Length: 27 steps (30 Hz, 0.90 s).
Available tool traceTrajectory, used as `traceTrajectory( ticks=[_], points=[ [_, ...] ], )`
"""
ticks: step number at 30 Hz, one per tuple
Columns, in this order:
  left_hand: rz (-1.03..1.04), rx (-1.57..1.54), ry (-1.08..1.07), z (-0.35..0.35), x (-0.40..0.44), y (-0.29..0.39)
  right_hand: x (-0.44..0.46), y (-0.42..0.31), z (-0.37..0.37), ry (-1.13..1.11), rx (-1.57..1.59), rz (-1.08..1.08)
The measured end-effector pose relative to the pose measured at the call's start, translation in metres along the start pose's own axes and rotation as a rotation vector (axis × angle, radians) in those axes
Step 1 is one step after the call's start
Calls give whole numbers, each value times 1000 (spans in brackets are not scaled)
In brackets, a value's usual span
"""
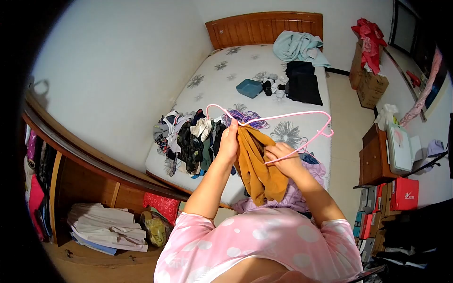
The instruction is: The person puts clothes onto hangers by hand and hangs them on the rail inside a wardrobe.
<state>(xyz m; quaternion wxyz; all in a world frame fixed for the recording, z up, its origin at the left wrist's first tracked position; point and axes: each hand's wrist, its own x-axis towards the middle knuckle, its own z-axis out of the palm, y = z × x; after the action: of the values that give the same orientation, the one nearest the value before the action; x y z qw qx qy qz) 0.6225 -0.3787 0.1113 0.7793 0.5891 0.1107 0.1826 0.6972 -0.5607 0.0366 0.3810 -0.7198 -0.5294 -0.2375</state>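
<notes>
My left hand (228, 144) is closed around the middle of a pink clothes hanger (283, 115) and the top edge of a mustard-yellow garment (258, 172). The garment hangs down from there in loose folds. On its right side, my right hand (284, 158) has its fingers bent against the cloth, pinching it beside the hanger's lower bar. The hanger is tilted, its hook end out to the right. Part of the bar is hidden behind cloth and fingers. Beneath my hands lies a lilac garment (316, 172) on the bed's near edge.
On the bed (207, 96) are a heap of clothes (188, 137), a bundle of purple hangers (247, 118), a blue bin (249, 88), folded dark clothes (303, 82) and a mint blanket (295, 45). An open wardrobe (89, 184) stands left; boxes (373, 89) and a cabinet (375, 153) stand right.
</notes>
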Motion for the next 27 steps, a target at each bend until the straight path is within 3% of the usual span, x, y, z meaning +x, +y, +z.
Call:
traceTrajectory(
  ticks=[4, 11, 14, 18, 21, 22, 27],
  points=[
    [-19, 3, 33, 6, -2, -2, -5, 7, -12, -51, -131, 323],
    [-25, -3, 24, 15, -5, -1, -14, 21, -8, -113, -265, 256],
    [-6, -13, 60, 7, -1, 2, -10, 2, -28, -300, -37, 370],
    [6, 69, 83, -20, 10, -3, -20, 5, -48, -41, 280, 304],
    [1, 82, 77, -23, 8, -6, -27, 18, -42, 0, 163, 402],
    [24, 128, 56, -22, 7, -7, -28, 21, -42, 21, -13, 331],
    [105, 291, -54, -17, -2, -11, -32, 26, -36, -100, -158, 717]
  ],
)
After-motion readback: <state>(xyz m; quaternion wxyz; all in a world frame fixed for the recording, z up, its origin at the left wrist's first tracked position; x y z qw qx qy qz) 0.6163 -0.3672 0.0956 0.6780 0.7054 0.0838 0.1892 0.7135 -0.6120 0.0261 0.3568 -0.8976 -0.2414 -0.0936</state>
